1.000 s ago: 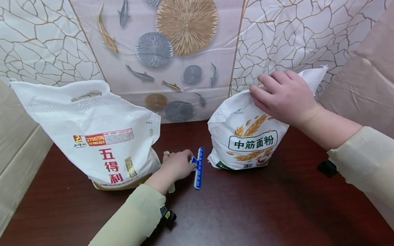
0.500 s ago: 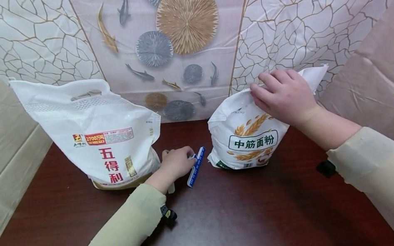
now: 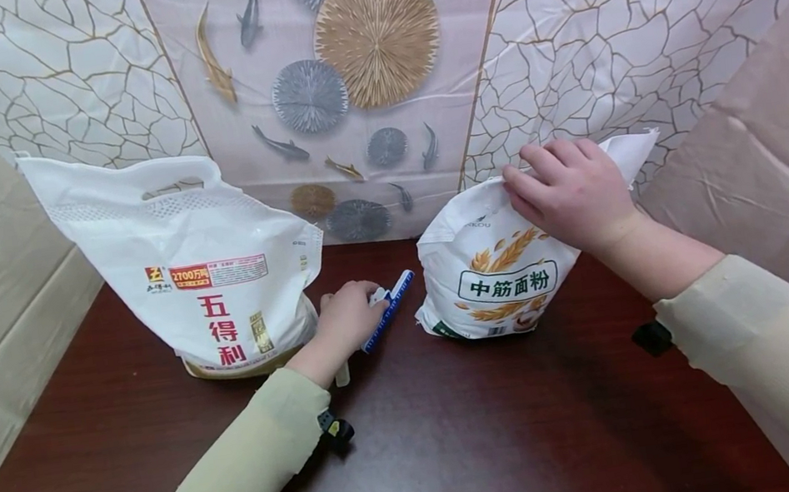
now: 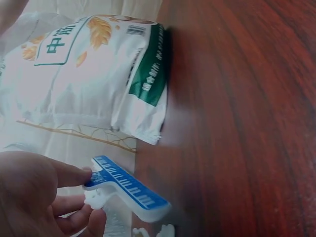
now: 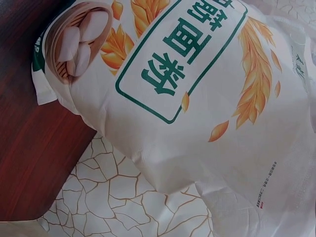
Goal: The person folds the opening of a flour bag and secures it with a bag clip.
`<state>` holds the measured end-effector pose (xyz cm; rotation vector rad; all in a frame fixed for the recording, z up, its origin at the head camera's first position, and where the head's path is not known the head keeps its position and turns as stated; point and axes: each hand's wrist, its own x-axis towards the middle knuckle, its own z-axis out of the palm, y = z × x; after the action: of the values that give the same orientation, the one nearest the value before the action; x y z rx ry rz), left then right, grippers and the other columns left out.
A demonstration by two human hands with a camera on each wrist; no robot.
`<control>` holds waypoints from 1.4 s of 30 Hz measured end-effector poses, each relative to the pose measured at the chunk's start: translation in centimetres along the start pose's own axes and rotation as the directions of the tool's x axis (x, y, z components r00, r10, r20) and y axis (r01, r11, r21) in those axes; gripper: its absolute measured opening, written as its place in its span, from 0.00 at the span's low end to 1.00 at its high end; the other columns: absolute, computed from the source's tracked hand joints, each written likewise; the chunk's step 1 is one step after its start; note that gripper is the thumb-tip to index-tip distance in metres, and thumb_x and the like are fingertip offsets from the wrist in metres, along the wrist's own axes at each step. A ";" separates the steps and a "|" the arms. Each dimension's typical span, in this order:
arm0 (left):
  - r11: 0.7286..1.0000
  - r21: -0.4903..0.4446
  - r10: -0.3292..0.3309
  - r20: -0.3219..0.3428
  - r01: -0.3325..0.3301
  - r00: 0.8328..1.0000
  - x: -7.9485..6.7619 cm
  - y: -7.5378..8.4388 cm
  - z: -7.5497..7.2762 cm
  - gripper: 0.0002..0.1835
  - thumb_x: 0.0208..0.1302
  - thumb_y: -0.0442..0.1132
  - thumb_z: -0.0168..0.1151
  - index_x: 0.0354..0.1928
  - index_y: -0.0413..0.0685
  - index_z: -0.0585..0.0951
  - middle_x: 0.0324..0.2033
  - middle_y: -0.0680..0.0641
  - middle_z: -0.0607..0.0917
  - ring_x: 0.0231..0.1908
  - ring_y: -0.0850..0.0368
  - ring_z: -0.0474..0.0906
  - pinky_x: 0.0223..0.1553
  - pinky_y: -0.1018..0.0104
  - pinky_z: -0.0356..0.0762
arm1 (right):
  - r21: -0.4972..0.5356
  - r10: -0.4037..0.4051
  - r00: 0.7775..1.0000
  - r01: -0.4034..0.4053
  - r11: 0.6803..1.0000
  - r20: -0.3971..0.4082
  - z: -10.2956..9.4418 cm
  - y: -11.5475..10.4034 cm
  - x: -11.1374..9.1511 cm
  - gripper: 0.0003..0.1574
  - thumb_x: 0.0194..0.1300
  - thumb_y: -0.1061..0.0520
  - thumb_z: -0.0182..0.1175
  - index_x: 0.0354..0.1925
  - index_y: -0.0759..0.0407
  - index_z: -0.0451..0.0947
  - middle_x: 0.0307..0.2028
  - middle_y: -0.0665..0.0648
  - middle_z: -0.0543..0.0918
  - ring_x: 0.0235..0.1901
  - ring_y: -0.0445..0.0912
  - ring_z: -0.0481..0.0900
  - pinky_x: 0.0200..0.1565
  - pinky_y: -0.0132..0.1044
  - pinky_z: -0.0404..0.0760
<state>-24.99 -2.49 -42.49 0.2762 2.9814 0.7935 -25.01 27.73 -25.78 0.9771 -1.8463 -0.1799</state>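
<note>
My left hand (image 3: 344, 320) pinches a blue-and-white bag clip (image 3: 390, 310) between thumb and fingers, close over the table. In the left wrist view the thumb presses the clip's (image 4: 129, 183) blue lever side, and its long bar slants away. On the right, my right hand (image 3: 572, 192) grips the gathered top of a white flour bag (image 3: 509, 284) with wheat ears and green lettering. This bag's (image 5: 197, 113) printed front fills most of the right wrist view, where the hand itself does not show.
A larger white flour bag (image 3: 167, 244) with a cut-out handle and red lettering stands at the left. Beside it, a pale clip-like piece (image 3: 342, 373) lies partly hidden under my left hand. Patterned cloth (image 3: 374, 47) closes off the back of the dark table (image 3: 469, 454).
My left hand has turned the bag clip and raised it slightly; the clip's near end has swung left and away. My right hand keeps its grip on the smaller flour bag.
</note>
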 end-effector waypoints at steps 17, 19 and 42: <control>0.978 -0.209 -0.019 -0.109 -0.004 0.994 -0.5 -0.1 -2.0 0.19 0.69 0.47 0.59 0.58 0.50 0.76 0.46 0.49 0.82 0.41 0.52 0.77 0.51 0.53 0.72 | 0.001 0.014 1.000 -0.014 1.000 -0.016 0.1 0.0 -0.1 0.14 0.72 0.54 0.49 0.44 0.59 0.79 0.41 0.64 0.80 0.33 0.63 0.76 0.30 0.57 0.72; 0.974 -0.225 -0.008 -0.109 -0.017 0.994 -0.7 0.0 -2.2 0.20 0.70 0.48 0.59 0.60 0.50 0.76 0.49 0.47 0.81 0.42 0.53 0.77 0.50 0.53 0.74 | 0.001 0.015 1.000 -0.015 1.000 -0.015 0.1 0.0 -0.1 0.14 0.72 0.54 0.49 0.44 0.59 0.79 0.41 0.64 0.80 0.33 0.63 0.76 0.30 0.57 0.72; 0.950 -0.294 0.064 -0.154 -0.108 0.986 -1.6 0.6 -3.9 0.22 0.72 0.48 0.59 0.64 0.51 0.76 0.49 0.49 0.79 0.47 0.54 0.76 0.50 0.55 0.76 | 0.010 0.029 0.999 -0.029 1.000 -0.022 0.1 -0.1 -0.1 0.14 0.71 0.53 0.50 0.43 0.59 0.79 0.40 0.64 0.80 0.33 0.63 0.76 0.29 0.56 0.71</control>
<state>-23.67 -4.18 -38.84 0.3492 2.9312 1.3138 -25.01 27.65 -25.94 0.9547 -1.8416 -0.1427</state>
